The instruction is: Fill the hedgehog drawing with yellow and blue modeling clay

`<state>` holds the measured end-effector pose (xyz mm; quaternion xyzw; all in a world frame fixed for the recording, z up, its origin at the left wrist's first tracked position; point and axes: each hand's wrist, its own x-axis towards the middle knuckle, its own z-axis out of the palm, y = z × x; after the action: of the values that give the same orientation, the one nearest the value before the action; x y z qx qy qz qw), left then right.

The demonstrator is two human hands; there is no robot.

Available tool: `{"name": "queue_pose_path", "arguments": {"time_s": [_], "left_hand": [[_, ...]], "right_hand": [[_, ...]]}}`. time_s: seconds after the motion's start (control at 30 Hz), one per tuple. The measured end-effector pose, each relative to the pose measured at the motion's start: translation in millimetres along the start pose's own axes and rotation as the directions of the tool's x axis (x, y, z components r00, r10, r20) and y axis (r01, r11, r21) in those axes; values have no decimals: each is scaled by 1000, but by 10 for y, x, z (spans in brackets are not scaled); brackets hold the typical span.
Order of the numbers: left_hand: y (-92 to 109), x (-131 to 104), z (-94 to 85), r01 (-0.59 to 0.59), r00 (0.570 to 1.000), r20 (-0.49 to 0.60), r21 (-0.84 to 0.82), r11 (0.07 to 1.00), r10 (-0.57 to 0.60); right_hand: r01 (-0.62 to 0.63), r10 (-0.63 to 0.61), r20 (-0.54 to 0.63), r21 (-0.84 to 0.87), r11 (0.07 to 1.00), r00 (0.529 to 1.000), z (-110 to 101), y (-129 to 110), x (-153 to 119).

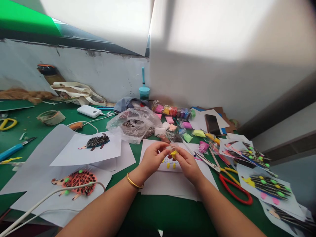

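At the frame's centre, the right hand (189, 165) pinches yellow clay (174, 153); the left hand (153, 158) curls close, seemingly to steady it — both above white paper (168, 184). Colourful packets (188, 137) lie just beyond, probably for easy reach.

Both forearms (105, 205) are bare, a gold-coloured bangle (131, 184) circling the left wrist (140, 176).

The green bench (160, 210) carries white paper (170, 184), a plastic bag (116, 124) and a power bank (88, 111). A blue-handled cutter (12, 152) lies left.
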<state>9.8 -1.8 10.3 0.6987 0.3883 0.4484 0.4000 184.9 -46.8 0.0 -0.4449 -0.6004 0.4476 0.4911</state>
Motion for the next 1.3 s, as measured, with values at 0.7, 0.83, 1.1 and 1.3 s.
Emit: {"name": "queue_pose_path", "arguments": {"time_s": [0.7,0.83,1.1,1.3], "left_hand": [[168,-63,54,91,988,125,46,995,-96],[208,-81,65,94,985,143,12,995,-95],[155,-61,49,103,989,106,14,995,-104],[145,-52,63,150,979,147,-60,987,-140]], "right_hand": [[91,-101,-151,-73,993,983,-66,11,-20],[125,-141,-143,-114,986,980,-64,-27,-39],[13,-10,-75,40,999,997,-37,7,-16],[138,-137,-157,-9,990,978,-79,-13,5]]}}
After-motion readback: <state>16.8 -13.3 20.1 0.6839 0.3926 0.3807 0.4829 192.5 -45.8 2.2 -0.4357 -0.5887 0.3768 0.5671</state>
